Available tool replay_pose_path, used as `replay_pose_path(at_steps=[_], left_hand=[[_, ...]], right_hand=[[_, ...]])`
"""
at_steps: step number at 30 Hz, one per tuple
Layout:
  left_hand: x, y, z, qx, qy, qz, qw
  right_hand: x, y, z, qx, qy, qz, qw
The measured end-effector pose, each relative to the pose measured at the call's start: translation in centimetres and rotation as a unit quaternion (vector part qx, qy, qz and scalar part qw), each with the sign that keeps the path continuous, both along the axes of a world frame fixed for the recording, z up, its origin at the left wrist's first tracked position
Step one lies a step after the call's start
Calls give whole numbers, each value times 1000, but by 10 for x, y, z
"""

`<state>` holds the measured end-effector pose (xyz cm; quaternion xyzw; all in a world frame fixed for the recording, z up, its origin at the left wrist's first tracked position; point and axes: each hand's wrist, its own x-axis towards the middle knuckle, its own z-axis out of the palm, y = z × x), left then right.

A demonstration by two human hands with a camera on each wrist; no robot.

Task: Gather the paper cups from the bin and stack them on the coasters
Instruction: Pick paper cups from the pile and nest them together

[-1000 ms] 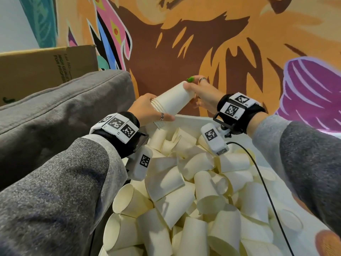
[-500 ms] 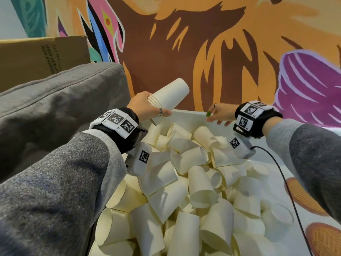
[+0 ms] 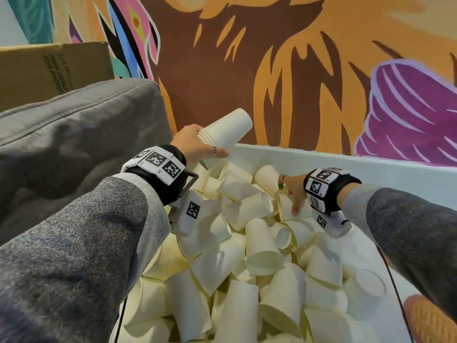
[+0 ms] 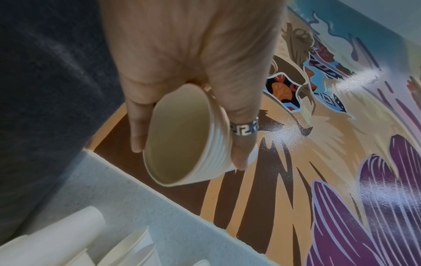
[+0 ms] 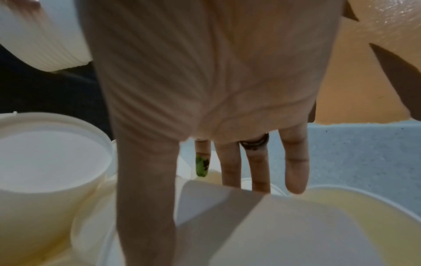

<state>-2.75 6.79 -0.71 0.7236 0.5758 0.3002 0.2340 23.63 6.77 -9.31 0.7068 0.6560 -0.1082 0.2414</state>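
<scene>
My left hand [image 3: 197,147] grips a nested stack of cream paper cups [image 3: 226,134] near its rims, tilted with the base up toward the wall, above the bin's far left corner. The left wrist view looks into the stack's open mouth [image 4: 182,140], thumb and fingers curled round the rims. My right hand [image 3: 293,194] reaches down into the loose paper cups [image 3: 259,243] that fill the white bin [image 3: 321,159]. Its fingers [image 5: 257,167] are straight and spread over a cup [image 5: 284,225], with the thumb stretched along its side; it holds nothing.
A grey cushion [image 3: 74,134] borders the bin on the left, with a cardboard box [image 3: 49,68] behind it. A painted mural wall [image 3: 296,70] rises just beyond the bin's far rim. An orange woven disc [image 3: 430,320] lies at lower right.
My right hand left the stack's base, swung right and dropped into the bin among the loose cups. The left hand keeps the stack in about the same place.
</scene>
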Motion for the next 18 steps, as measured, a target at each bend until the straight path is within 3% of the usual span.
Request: replay_pose_path(at_steps=[8, 13, 16, 18], left_hand=[[-7, -4, 2, 5, -2, 5, 1000], [-9, -5, 5, 11, -9, 7, 1000], [-10, -7, 8, 16, -9, 3, 1000], [-11, -8, 10, 17, -8, -2, 1000]], right_hand=[[-8, -12, 2, 33, 34, 4, 999], [-5, -12, 34, 102, 57, 26, 993], [0, -12, 67, 165, 117, 33, 979], [5, -14, 92, 226, 229, 26, 946]])
